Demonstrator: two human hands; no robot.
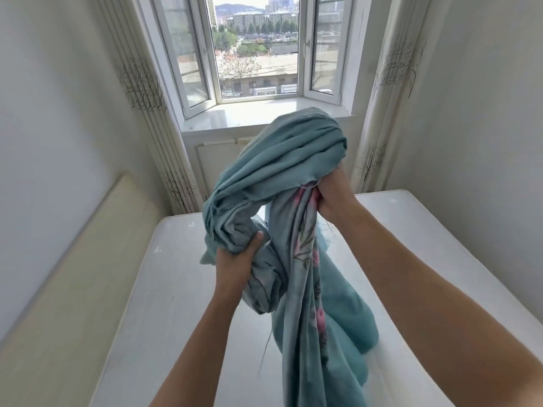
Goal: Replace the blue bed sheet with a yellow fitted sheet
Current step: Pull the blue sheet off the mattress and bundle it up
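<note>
Trouble from here, as I see it: my left hand (235, 261) and right hand (330, 195) each clutch a fistful of the blue bed sheet (296, 160) above the bare mattress (164, 289), and its long dangling tail could snag or drag underfoot.

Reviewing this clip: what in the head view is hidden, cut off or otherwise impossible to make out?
- Yellow fitted sheet: nowhere in the head view, so its place is unknown.
- Blue sheet: its lower end runs past the bottom edge.
- Right hand: fingers buried in bunched cloth.
- Left hand: fingertips hidden by folds.
- Mattress: middle covered by the hanging sheet; near end cut off.
- Radiator below the windowsill: mostly behind the sheet.
</note>
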